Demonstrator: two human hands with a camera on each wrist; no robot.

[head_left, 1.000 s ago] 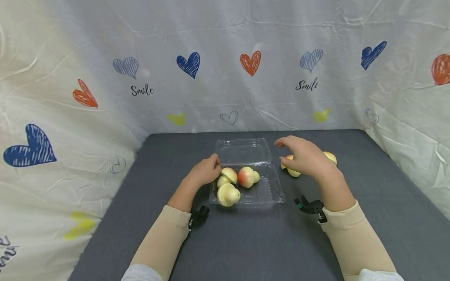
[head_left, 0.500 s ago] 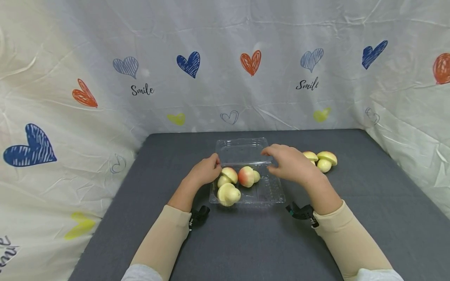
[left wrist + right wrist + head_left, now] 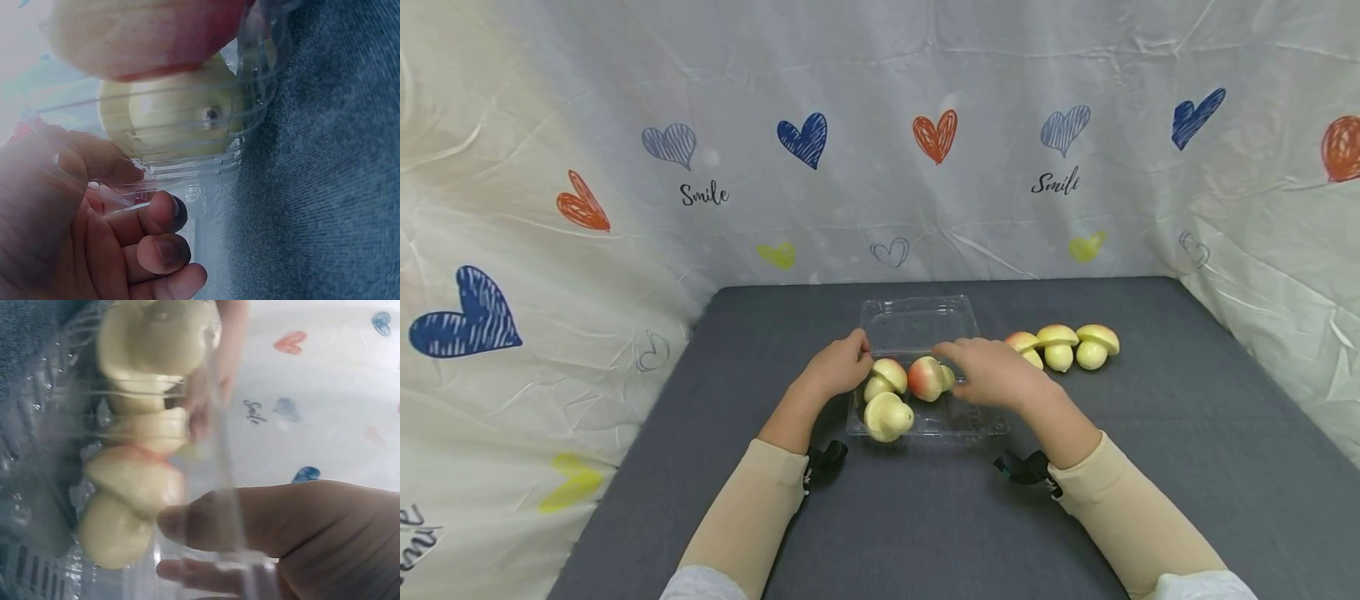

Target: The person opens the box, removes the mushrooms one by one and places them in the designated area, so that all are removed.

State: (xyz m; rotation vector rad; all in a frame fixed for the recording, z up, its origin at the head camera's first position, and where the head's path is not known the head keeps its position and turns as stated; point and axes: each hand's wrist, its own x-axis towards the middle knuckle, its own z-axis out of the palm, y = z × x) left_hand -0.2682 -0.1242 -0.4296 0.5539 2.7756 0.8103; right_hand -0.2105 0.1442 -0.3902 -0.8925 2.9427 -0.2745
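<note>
A clear plastic clamshell container (image 3: 992, 423) lies in the middle of the grey table, its lid (image 3: 917, 321) folded open behind it. Inside are several toy mushrooms, one with a pink-red cap (image 3: 924, 377) and cream ones (image 3: 887, 415). My left hand (image 3: 853, 357) grips the container's left wall; in the left wrist view its curled fingers (image 3: 165, 250) lie against the plastic (image 3: 253, 125). My right hand (image 3: 953, 358) reaches over the tray with fingers extended, its tips at the red-capped mushroom (image 3: 134, 481). I see nothing held in it.
Three more toy mushrooms (image 3: 1057, 344) stand in a row on the table right of the container. A white cloth printed with hearts (image 3: 934, 135) walls in the table at the back and both sides. Bare grey tabletop (image 3: 925, 517) lies in front.
My right hand has moved left from the mushrooms on the table to over the container, uncovering the row of three. The left hand has stayed on the container.
</note>
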